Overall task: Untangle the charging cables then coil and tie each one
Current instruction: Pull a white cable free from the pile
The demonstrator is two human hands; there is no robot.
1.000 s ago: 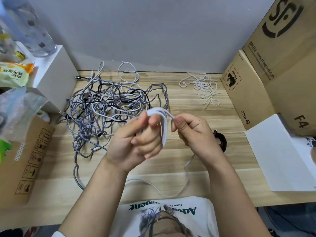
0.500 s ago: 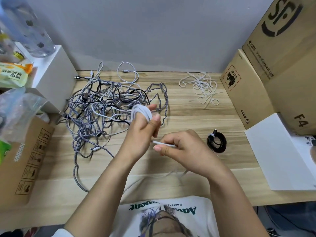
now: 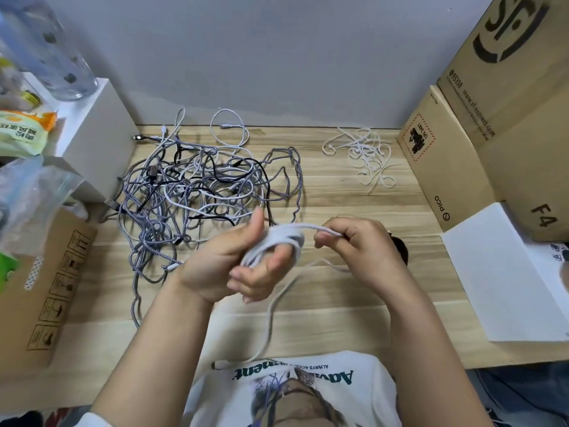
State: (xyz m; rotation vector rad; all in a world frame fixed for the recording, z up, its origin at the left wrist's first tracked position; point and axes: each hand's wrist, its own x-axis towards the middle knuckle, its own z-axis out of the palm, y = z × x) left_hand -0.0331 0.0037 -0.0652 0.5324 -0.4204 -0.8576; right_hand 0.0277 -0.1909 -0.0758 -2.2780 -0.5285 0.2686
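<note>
My left hand point(image 3: 234, 263) holds a white charging cable point(image 3: 284, 238) wound in several loops around its fingers, above the middle of the wooden table point(image 3: 338, 195). My right hand point(image 3: 360, 245) pinches the same cable just right of the coil. The cable's loose tail point(image 3: 271, 315) hangs down to a plug near my shirt. Behind my left hand lies a big tangle of grey, white and black cables point(image 3: 200, 186). A coiled black cable point(image 3: 401, 246) peeks out behind my right hand. A heap of white ties point(image 3: 366, 155) lies at the back right.
Cardboard boxes point(image 3: 455, 149) stand stacked at the right, with a white sheet point(image 3: 505, 272) in front of them. A white box point(image 3: 95, 134) carrying a bottle and packets is at the back left, and another cardboard box point(image 3: 43, 285) sits below it.
My left hand turned over and came down toward me with more loops on it. My right hand swung the cable up and over to the right of the coil, covering the black coil.
</note>
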